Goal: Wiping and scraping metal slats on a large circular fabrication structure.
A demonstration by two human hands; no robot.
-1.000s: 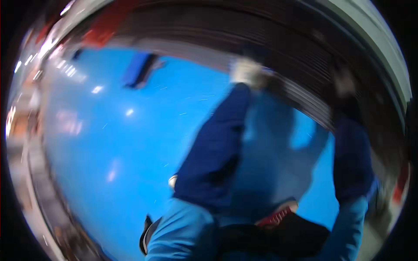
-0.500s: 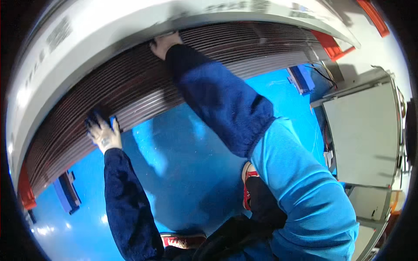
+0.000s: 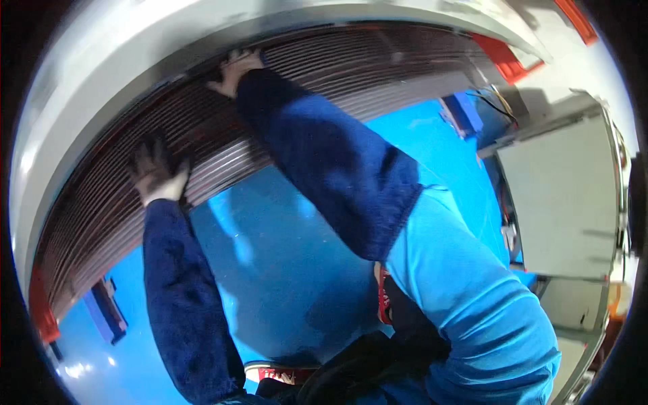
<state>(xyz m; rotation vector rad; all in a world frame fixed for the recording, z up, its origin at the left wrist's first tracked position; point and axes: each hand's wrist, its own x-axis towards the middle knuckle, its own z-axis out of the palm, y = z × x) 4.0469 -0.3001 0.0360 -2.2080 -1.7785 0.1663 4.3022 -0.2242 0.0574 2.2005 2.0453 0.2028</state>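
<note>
A long stack of dark, thin layers with ribbed edges (image 3: 351, 61) curves across the upper part of the view. Against its left part lies my left hand (image 3: 158, 172), gloved in a pale glove with dark fingers, fingers spread and holding nothing. Farther up, my right hand (image 3: 237, 71) rests near the stack's far edge, under the white panel (image 3: 196, 44), with its fingers apart. Both forearms wear dark blue sleeve covers. Shadow dims both hands.
Red brackets (image 3: 506, 61) sit at the stack's ends. Blue blocks (image 3: 462, 115) stand under it on the blue floor (image 3: 283, 236). A pale cabinet-like frame (image 3: 557, 196) is at the right, with cables (image 3: 496, 101) beside it. My red shoes (image 3: 277, 374) show below.
My left hand has moved up, farther onto the stack and into shadow. My right hand has shifted slightly left, and its fingers look more spread. The view has tilted a little.
</note>
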